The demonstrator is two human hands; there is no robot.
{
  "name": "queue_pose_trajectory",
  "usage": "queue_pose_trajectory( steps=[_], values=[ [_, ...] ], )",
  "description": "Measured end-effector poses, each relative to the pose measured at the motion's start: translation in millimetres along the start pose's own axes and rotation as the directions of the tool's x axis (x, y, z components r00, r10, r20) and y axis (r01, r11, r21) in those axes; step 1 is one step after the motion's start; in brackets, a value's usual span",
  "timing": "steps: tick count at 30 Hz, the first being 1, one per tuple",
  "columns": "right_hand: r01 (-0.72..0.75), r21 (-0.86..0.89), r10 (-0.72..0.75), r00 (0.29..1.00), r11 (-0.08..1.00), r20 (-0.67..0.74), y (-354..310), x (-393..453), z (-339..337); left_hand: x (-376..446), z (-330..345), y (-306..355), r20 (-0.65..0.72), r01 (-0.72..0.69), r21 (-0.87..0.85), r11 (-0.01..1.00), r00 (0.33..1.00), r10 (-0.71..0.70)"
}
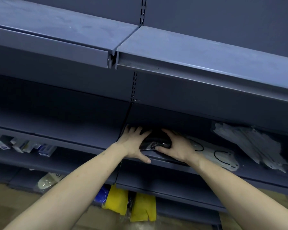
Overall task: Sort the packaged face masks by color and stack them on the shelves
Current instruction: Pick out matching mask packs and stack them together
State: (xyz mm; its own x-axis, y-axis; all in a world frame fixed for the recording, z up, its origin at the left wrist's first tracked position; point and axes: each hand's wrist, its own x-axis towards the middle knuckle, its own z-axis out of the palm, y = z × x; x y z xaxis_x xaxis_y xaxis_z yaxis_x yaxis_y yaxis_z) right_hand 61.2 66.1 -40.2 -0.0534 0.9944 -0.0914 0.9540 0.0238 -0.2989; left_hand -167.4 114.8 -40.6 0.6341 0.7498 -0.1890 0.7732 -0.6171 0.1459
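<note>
A stack of black packaged masks lies on the middle shelf just right of the shelf divider. My left hand rests flat against the stack's left side, fingers spread. My right hand lies over the stack's right side, thumb along its front edge and fingers straight. Right of them lie white packaged masks with black ear loops. Farther right leans a pile of white packaged masks.
The blue shelf above overhangs the working shelf. Small product boxes sit on the left shelf. Yellow packs, a blue pack and a pale pack lie lower down near the floor.
</note>
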Motion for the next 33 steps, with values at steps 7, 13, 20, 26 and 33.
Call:
queue_pose_trajectory(
  steps=[7,13,20,26,33],
  values=[
    [0.127,-0.236,-0.144,0.988,0.964,-0.058,-10,-34,12,-20,4,10,-0.09,-0.02,0.142,0.99,0.995,0.033],
    [0.142,-0.321,-0.168,0.984,0.936,-0.055,-27,-58,42,-46,13,19,-0.104,-0.011,0.274,0.962,0.994,0.041],
    [0.042,-0.239,-0.068,0.992,0.97,-0.102,-55,-82,25,-78,21,29,-0.2,0.073,0.274,0.959,0.98,-0.017],
    [-0.012,-0.391,-0.093,0.964,0.921,-0.248,-94,-110,34,-118,34,28,-0.374,0.183,0.226,0.957,0.923,-0.088],
    [0.186,-0.325,-0.279,0.923,0.927,-0.265,-164,-126,63,-210,26,-9,-0.366,0.317,0.288,0.903,0.908,-0.202]
  ],
)
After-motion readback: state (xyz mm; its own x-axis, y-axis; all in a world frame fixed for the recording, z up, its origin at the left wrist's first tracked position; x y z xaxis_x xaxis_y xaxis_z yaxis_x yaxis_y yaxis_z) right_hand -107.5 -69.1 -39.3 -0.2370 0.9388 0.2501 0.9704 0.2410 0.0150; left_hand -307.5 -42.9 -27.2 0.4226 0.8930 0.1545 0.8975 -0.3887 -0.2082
